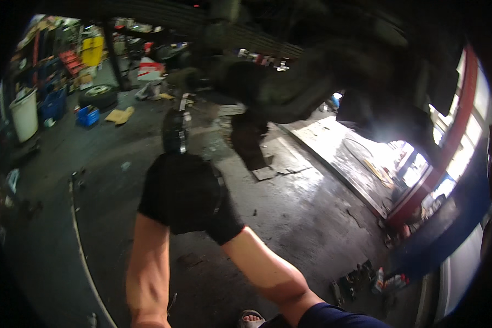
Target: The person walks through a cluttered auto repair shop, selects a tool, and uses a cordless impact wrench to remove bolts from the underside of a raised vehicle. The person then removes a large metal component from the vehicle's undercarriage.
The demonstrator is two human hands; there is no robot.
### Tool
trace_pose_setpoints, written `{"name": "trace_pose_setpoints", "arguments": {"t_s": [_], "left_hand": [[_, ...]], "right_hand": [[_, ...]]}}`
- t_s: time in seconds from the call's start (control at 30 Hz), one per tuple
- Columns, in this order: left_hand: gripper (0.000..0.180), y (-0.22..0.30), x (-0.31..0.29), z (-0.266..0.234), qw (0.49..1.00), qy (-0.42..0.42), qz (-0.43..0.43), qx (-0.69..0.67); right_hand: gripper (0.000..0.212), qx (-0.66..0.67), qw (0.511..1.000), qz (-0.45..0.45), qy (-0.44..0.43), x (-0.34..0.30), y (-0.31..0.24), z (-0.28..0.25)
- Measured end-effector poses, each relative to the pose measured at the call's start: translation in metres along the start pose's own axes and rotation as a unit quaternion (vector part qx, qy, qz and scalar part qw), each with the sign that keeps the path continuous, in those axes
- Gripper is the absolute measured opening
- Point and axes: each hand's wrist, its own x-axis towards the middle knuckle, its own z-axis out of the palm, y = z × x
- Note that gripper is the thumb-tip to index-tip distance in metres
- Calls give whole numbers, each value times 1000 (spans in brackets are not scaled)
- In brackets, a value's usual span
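Note:
Both my hands, in black gloves, are raised close together under the dark underside of a vehicle (290, 82). My left hand (161, 188) and my right hand (205, 199) overlap, and the gloves blend into one dark shape. Above them rises a dark, rounded tool (175, 131) with shiny metal along its right edge and a narrow bright piece at its top. Both hands appear closed around its lower end, which the gloves hide. The tool's upper tip is near the vehicle's dark parts; whether it touches them is unclear. Its exact kind does not show.
A hose (79, 235) runs along the floor at left. Further back are a tire (98, 97), a blue crate (88, 116) and a pale bin (24, 116). A red post (443, 158) stands at right, near tools and bottles (380, 279) on the floor.

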Motion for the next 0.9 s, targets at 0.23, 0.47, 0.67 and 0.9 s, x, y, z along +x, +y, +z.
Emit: {"name": "trace_pose_setpoints", "arguments": {"t_s": [0.23,0.47,0.67,0.9], "left_hand": [[18,12,8,-2,864,19,-184,-469],[22,19,18,-22,342,88,-278,-893],[22,20,20,-21,426,49,-267,-863],[21,13,21,16,430,59,-284,-855]], "right_hand": [[11,-627,676,-387,-17,23,-62,34],[13,-643,691,-330,-9,13,-91,64],[42,-630,703,-327,-33,5,-61,27],[50,-636,711,-298,-37,-4,-27,-9]]}}
